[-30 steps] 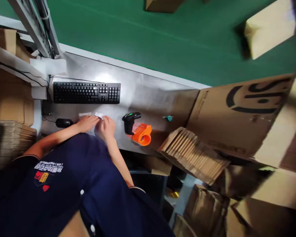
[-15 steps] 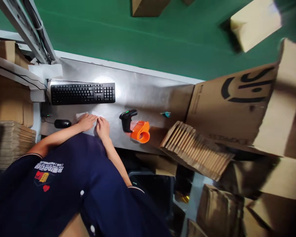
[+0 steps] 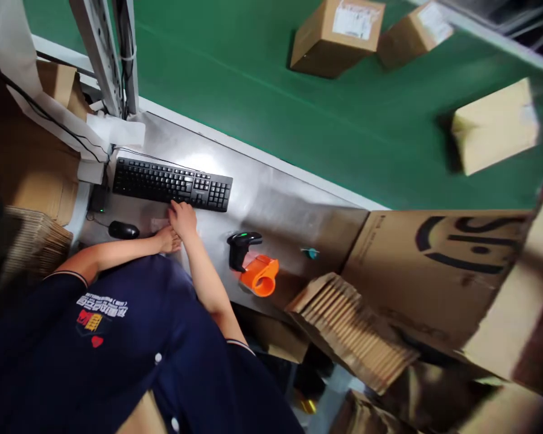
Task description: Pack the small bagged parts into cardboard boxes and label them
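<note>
My left hand [image 3: 167, 240] rests low over the steel table, its fingers curled. Beside it lies a small clear plastic piece [image 3: 157, 224], partly covered by that hand. My right hand [image 3: 184, 219] is just above and right of the left, fingers bent inward, close to the front edge of the black keyboard [image 3: 172, 184]. The two hands meet or nearly meet, and what is between their fingers is too small to make out. Left of them sits a black mouse [image 3: 123, 229].
A black barcode scanner [image 3: 243, 248] stands against an orange tape dispenser [image 3: 260, 275]. A small teal item [image 3: 311, 253] lies farther right. Flattened cartons [image 3: 348, 328] and a large box [image 3: 434, 265] border the right side. Parcels [image 3: 335, 39] sit on the green surface [image 3: 253, 90] behind.
The view has turned, so the table looks more slanted and more parcels show at the back. My right hand has moved up beside the keyboard, and my left hand has curled in beneath it.
</note>
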A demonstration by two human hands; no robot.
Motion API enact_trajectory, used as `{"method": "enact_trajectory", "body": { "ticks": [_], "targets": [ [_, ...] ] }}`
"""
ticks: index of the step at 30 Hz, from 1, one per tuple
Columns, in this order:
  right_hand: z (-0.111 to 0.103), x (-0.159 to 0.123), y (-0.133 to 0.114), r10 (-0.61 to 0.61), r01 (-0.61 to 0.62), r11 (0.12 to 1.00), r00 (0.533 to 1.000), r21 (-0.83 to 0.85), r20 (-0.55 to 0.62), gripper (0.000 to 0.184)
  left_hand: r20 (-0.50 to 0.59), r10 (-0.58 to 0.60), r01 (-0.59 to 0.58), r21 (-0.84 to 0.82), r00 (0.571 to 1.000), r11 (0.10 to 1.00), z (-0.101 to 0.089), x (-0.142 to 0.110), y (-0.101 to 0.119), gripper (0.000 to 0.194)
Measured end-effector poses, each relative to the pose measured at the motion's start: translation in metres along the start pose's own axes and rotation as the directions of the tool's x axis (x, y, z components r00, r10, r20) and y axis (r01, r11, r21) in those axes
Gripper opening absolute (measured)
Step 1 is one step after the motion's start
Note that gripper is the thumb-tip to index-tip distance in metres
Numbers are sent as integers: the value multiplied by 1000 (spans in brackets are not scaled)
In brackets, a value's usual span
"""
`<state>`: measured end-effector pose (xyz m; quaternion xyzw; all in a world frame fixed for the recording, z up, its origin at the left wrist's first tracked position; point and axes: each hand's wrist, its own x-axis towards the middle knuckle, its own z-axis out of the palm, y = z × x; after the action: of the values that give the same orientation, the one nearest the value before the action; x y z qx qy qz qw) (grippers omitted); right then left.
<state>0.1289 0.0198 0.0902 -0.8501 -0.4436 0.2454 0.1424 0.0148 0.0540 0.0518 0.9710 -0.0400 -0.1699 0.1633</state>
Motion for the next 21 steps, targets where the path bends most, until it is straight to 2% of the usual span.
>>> {"method": "enact_trajectory", "body": {
  "ticks": [2, 4, 7, 9, 13, 16, 21],
  "targets": [
    [2, -5, 4, 7, -6, 1000, 998, 21, -57, 41, 27, 47, -46, -28, 999, 999, 1, 0, 1, 17],
    [1, -15, 20, 60, -52, 997, 983, 50, -175, 37, 24, 86, -85, -41, 996, 996, -1, -1, 2, 24],
    [-5, -31, 55, 227, -207, 974, 907, 93, -355, 38, -15, 110, -110, -38, 994, 993, -7, -5, 2, 47],
    [-9, -38, 74, 292, -266, 956, 865, 121, -409, 38, -39, 109, -111, -45, 993, 993, -11, -8, 2, 60],
    [-8, -38, 89, 278, -242, 960, 874, 139, -398, 41, -22, 100, -101, -31, 995, 994, -16, -12, 2, 64],
    [-3, -31, 85, 302, -260, 952, 883, 162, -358, 48, -2, 90, -90, -11, 996, 996, -19, -12, 2, 65],
    [5, -27, 79, 336, -288, 940, 869, 181, -362, 54, 24, 94, -94, 9, 995, 995, -23, -14, 3, 67]
  ]
}}
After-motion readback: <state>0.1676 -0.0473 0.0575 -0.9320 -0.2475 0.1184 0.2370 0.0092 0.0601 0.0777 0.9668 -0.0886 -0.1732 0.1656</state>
